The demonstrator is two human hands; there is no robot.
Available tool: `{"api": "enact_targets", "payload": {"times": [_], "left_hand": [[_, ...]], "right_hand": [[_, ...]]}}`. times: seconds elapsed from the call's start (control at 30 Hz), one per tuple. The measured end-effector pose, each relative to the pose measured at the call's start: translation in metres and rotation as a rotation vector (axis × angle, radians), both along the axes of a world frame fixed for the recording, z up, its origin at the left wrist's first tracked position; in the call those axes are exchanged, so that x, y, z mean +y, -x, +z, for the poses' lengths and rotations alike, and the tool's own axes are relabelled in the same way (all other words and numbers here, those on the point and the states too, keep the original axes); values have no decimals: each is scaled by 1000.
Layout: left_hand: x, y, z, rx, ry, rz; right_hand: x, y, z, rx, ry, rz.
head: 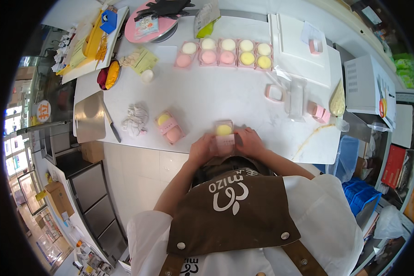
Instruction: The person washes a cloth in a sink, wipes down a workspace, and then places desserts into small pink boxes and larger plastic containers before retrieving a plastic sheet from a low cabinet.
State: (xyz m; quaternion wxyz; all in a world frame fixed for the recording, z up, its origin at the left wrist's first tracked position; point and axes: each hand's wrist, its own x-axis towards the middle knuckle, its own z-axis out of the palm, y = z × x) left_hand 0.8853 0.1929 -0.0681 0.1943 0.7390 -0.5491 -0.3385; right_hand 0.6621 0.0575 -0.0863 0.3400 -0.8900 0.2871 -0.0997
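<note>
Between my two hands, near the table's front edge, is a clear plastic box (224,132) with a yellow round sweet and a pink one, crossed by a pink paper band (225,140). My left hand (203,149) grips its left side and my right hand (250,141) touches its right side. To the left lies another banded box (169,127), also with a yellow and a pink sweet. A row of several boxes (227,53) of white, pink and yellow sweets stands at the back. A pink paper ring (275,93) and more pink bands (318,112) lie to the right.
On the left are a steel board (89,117), a knife (111,124) and a crumpled cloth (135,120). A filled piping bag (337,100) and a clear plastic tray (296,100) lie right. A pink turntable (151,24) and white boards (302,45) stand behind.
</note>
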Motion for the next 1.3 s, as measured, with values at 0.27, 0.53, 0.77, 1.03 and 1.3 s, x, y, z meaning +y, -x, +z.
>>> {"api": "enact_targets", "payload": {"times": [0.27, 0.53, 0.77, 1.03, 1.3], "left_hand": [[-7, -46, 23, 105, 79, 302], [101, -83, 33, 256, 38, 411], [226, -66, -5, 326, -21, 1002], [325, 38, 12, 496, -172, 1375], [441, 135, -104, 550, -144, 2036]], "right_hand": [[-33, -104, 12, 112, -3, -38], [-41, -157, 36, 118, 41, -110], [43, -208, 81, -259, -15, 150], [203, -266, 94, -131, -324, 1061], [323, -328, 89, 257, -241, 1420]]}}
